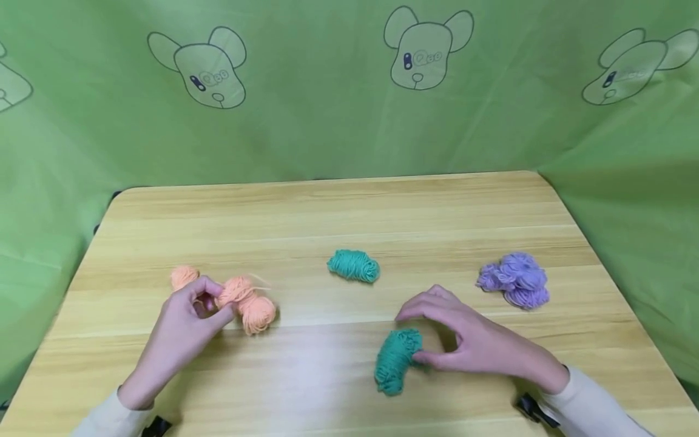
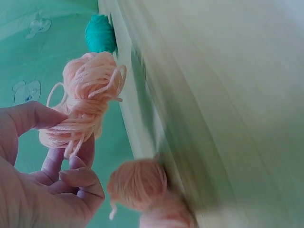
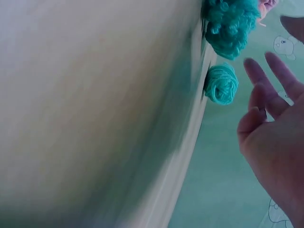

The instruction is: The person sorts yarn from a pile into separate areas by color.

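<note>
My left hand (image 1: 182, 325) pinches one end of a peach yarn skein (image 1: 255, 311) between thumb and fingers, and loose loops stick out of it in the left wrist view (image 2: 88, 90). Just behind that hand lies more peach yarn (image 1: 184, 276), partly hidden by it in the head view. My right hand (image 1: 464, 337) hovers with fingers spread beside a teal yarn skein (image 1: 397, 361); the thumb tip is right at the skein's edge. In the right wrist view the fingers (image 3: 278, 90) stand apart from the teal yarn.
A second teal skein (image 1: 354, 266) lies farther back near the middle of the wooden table (image 1: 306, 218). Several purple yarn bundles (image 1: 516, 280) are heaped at the right. A green curtain (image 1: 327, 133) with printed animal heads hangs behind the table's far edge.
</note>
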`<state>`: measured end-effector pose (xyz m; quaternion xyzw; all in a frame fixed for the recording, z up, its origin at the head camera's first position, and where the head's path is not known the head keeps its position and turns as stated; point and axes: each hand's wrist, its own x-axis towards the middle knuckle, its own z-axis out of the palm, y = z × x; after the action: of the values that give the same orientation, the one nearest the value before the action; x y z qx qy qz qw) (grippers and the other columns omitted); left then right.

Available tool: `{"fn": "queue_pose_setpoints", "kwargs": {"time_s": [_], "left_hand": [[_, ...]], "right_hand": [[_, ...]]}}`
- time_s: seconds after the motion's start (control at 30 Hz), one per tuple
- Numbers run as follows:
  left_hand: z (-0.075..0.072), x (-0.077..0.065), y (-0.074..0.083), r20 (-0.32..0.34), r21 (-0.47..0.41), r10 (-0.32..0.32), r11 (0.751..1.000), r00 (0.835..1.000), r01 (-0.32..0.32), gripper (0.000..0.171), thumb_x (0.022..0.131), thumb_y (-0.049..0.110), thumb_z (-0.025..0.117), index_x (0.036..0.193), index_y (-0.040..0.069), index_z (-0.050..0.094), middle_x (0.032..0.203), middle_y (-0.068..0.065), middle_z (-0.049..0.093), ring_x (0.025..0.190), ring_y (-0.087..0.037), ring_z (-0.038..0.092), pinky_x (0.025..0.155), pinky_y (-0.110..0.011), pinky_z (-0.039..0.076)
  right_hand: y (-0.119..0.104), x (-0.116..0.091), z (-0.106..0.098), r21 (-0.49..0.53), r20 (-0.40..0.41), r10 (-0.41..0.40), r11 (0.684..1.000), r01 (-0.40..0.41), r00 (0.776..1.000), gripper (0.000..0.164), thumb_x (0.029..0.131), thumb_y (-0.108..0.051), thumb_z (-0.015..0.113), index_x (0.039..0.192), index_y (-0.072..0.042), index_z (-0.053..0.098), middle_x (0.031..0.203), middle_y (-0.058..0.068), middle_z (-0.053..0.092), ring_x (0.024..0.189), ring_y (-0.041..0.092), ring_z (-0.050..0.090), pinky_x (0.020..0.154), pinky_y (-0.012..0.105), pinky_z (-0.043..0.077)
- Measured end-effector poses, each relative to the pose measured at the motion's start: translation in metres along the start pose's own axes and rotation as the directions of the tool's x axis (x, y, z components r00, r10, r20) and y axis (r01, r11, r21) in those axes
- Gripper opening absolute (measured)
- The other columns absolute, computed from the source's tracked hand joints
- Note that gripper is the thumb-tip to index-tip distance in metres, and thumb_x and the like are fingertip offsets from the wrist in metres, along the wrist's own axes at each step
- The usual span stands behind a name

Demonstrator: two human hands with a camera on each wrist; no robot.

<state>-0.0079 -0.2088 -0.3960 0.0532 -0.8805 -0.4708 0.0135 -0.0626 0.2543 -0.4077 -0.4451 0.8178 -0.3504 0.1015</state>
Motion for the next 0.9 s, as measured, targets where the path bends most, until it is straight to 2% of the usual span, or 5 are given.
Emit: {"fn": "queue_pose_setpoints", "kwargs": {"time_s": [0.1,0.3,0.53,0.9], "left_hand": [[-0.005,-0.001,-0.004,-0.025,-0.001,-0.016,1.000,1.000,0.016,0.021,0.089,0.005,0.086,0.100,0.005,0.069,0.087,-0.006,0.059,0.069,-0.016,0.051,0.057,-0.026,0.045],[-0.012,-0.004,-0.012,-0.047,0.003,-0.062,0.998,0.997,0.063,0.021,0.088,0.006,0.087,0.100,0.003,0.069,0.086,-0.006,0.058,0.068,-0.015,0.051,0.055,-0.025,0.045],[-0.022,-0.005,-0.016,-0.063,0.037,-0.072,0.997,0.995,0.075,0.021,0.090,0.009,0.088,0.098,0.004,0.069,0.085,-0.004,0.058,0.068,-0.014,0.052,0.055,-0.026,0.046],[-0.033,-0.011,-0.023,-0.102,0.057,-0.084,0.994,0.991,0.090,0.020,0.088,0.006,0.088,0.098,0.003,0.071,0.082,-0.002,0.058,0.063,-0.012,0.049,0.053,-0.027,0.043]], "right_hand": [[0.001,0.001,0.004,0.009,0.045,-0.017,1.000,0.016,0.999,0.062,0.091,-0.027,0.092,0.146,-0.025,0.064,0.141,-0.014,0.062,0.128,0.010,0.053,0.106,0.030,0.049],[0.003,0.004,0.008,-0.003,0.076,-0.068,0.998,0.068,0.995,0.063,0.089,-0.025,0.093,0.144,-0.027,0.064,0.139,-0.015,0.061,0.125,0.010,0.053,0.102,0.030,0.050],[0.004,0.004,0.012,-0.012,0.071,-0.116,0.993,0.117,0.991,0.063,0.089,-0.019,0.092,0.145,-0.024,0.064,0.138,-0.011,0.064,0.120,0.012,0.053,0.096,0.030,0.052],[0.002,0.008,0.012,-0.077,0.068,-0.127,0.988,0.132,0.990,0.054,0.090,-0.019,0.091,0.137,-0.028,0.067,0.134,-0.015,0.065,0.118,0.010,0.054,0.096,0.027,0.051]]}}
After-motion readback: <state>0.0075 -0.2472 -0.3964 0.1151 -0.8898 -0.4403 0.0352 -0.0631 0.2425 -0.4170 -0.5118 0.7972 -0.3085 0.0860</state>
